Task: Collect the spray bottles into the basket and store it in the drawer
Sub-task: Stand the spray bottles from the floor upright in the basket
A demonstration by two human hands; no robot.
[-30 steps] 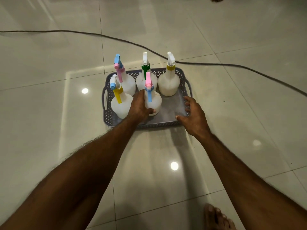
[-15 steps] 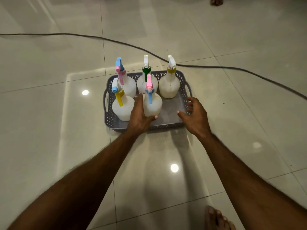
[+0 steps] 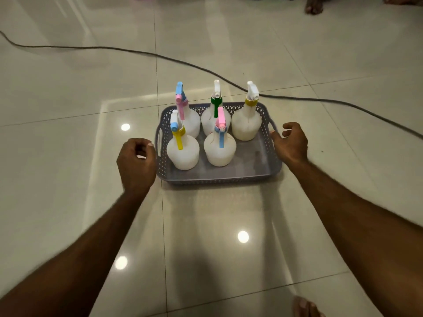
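Observation:
A grey perforated basket (image 3: 217, 179) sits on the tiled floor with several white spray bottles standing upright in it. The front pair are one with a yellow collar (image 3: 183, 154) and one with a pink and blue trigger (image 3: 219, 154). Behind them stand a pink-triggered bottle (image 3: 191, 124), a green-collared one (image 3: 208, 122) and a yellow-collared one (image 3: 246, 126). My left hand (image 3: 136, 163) hovers just left of the basket's left handle, fingers loosely curved, holding nothing. My right hand (image 3: 291, 143) is at the right handle with relaxed fingers, its thumb at the rim.
A dark cable (image 3: 137, 52) runs across the floor behind the basket, passing close to its back right corner. My foot (image 3: 305, 307) shows at the bottom edge. Another person's foot (image 3: 313, 5) is at the top right.
My left hand let go of the pink-and-blue bottle and moved out to the basket's left side. My right hand shifted from the front right corner up to the right handle.

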